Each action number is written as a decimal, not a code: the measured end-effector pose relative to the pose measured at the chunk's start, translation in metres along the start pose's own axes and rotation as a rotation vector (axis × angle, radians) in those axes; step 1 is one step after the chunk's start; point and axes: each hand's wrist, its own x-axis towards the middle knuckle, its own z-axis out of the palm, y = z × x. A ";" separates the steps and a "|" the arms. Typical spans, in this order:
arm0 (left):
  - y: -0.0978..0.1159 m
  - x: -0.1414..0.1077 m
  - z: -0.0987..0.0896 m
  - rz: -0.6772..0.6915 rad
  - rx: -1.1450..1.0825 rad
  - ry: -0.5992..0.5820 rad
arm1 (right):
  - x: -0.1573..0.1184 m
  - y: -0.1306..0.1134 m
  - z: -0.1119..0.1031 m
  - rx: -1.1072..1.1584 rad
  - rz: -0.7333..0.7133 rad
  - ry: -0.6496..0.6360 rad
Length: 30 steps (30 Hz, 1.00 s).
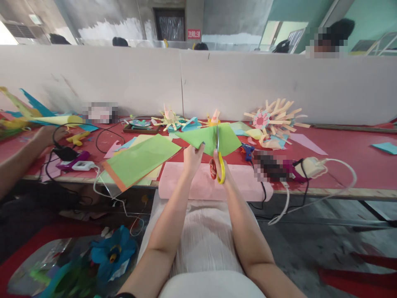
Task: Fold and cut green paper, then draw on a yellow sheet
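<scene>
My left hand (pixel 194 158) pinches the lower edge of a sheet of green paper (pixel 201 138), held up over the table. In my right hand (pixel 221 165) is a pair of scissors (pixel 221 167) with yellow and red handles. Their blades point away from me and lie across the green sheet, right of my left hand. Beneath my wrists a pink paper-covered pad (pixel 186 182) sits at the table's front edge. To the left lies a stack of green and orange paper (pixel 139 161).
Paper flowers (pixel 262 118) stand along the white partition (pixel 124 78). A blue glue gun (pixel 247 151) lies right of the green sheet, near a power strip (pixel 297 170) with cables. A co-worker's arm (pixel 27 155) reaches in from the left. A blue paper flower (pixel 113 252) is below the table.
</scene>
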 end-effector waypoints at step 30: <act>-0.005 0.000 0.004 -0.019 -0.035 0.003 | -0.004 -0.004 0.002 -0.069 0.051 0.070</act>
